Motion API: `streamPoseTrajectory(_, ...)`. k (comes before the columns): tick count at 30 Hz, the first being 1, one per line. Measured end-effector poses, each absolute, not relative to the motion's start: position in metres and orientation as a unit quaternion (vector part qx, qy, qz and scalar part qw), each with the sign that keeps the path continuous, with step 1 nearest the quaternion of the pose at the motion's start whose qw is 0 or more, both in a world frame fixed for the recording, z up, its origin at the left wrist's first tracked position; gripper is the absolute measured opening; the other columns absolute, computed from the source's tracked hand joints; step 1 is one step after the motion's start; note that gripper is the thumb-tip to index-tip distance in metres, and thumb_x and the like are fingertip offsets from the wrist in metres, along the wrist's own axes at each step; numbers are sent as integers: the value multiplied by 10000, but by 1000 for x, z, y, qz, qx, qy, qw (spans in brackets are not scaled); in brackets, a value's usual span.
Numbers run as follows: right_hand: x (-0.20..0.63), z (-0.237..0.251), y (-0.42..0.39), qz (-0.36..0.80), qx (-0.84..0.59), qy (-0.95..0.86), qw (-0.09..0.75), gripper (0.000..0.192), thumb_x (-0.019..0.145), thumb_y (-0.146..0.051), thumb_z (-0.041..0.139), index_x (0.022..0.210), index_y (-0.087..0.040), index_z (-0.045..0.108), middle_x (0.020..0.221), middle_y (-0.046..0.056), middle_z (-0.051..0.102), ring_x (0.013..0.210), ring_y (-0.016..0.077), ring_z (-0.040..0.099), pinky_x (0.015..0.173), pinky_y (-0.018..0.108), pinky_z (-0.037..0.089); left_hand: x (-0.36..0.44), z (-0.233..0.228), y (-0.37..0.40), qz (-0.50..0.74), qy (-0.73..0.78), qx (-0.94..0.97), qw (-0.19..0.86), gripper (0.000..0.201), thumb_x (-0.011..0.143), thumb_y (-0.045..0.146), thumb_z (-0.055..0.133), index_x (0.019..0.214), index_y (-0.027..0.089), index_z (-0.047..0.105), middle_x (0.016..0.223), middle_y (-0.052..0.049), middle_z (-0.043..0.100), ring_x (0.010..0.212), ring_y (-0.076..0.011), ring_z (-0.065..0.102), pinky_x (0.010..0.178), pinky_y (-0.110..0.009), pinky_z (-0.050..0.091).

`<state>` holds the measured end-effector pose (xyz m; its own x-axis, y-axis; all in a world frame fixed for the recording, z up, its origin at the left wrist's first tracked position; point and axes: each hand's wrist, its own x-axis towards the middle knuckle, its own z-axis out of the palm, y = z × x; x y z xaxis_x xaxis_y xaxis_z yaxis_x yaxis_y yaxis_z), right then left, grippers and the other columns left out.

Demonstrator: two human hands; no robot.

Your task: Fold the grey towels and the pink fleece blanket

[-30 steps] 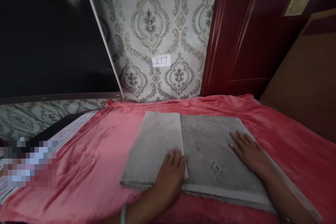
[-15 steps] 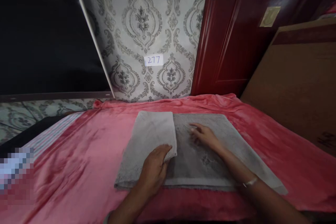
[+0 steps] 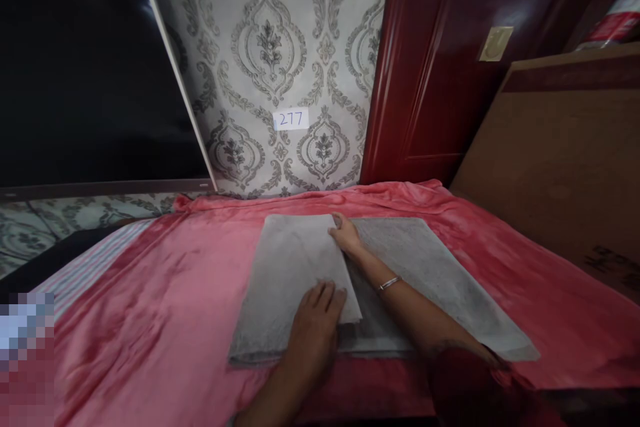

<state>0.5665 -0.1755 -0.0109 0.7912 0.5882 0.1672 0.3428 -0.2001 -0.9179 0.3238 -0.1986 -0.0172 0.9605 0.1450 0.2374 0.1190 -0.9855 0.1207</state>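
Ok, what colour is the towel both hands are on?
Grey towel, plain, lying on a pink-red blanket; the head view shows it.

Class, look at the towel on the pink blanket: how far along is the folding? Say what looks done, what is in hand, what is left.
Done: the left part of the grey towel is folded over and lies flat. In hand: the left hand presses the fold's near corner, the right hand its far corner. Left: the right part lies unfolded in a single layer on the pink blanket.
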Motion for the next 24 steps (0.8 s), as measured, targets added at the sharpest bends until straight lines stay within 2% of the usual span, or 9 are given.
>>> streamPoseTrajectory(3,572,-18,-190,87,-794,-299,522,626,711,-73,580,1324,-201,591,1140,61,715,1030,207,663,964,355,505,331,-27,-207,116,45,992,28,606,841,39,469,1428,171,541,1466,-159,550,1364,-346,507,1093,-538,476)
streamPoseTrajectory(8,576,-28,-206,88,-823,-311,467,552,743,-101,597,1290,-157,638,1008,66,749,888,215,695,871,330,538,332,-49,-215,145,29,989,-13,539,878,50,465,1394,173,559,1454,-164,562,1356,-364,511,1076,-581,474)
streamPoseTrajectory(15,580,-18,-188,54,-843,-313,434,555,859,-161,603,1410,-167,544,1344,112,645,1202,220,618,1028,329,464,325,-58,-212,218,-12,975,-27,524,885,42,462,1384,173,558,1434,-124,591,1349,-327,527,1073,-531,490)
streamPoseTrajectory(19,576,-16,-189,34,-851,-323,412,555,883,-126,586,1432,-189,534,1394,97,613,1261,208,583,1082,306,417,325,-60,-211,245,-44,968,-33,498,914,42,434,1376,178,562,1400,-94,625,1328,-278,551,1085,-478,485)
streamPoseTrajectory(24,576,-21,-193,37,-869,-316,380,548,896,-133,575,1440,-145,521,1363,135,629,1237,241,600,1067,341,435,325,-60,-213,243,-57,968,-38,447,937,95,471,1371,153,561,1387,-111,631,1311,-308,558,1066,-502,490)
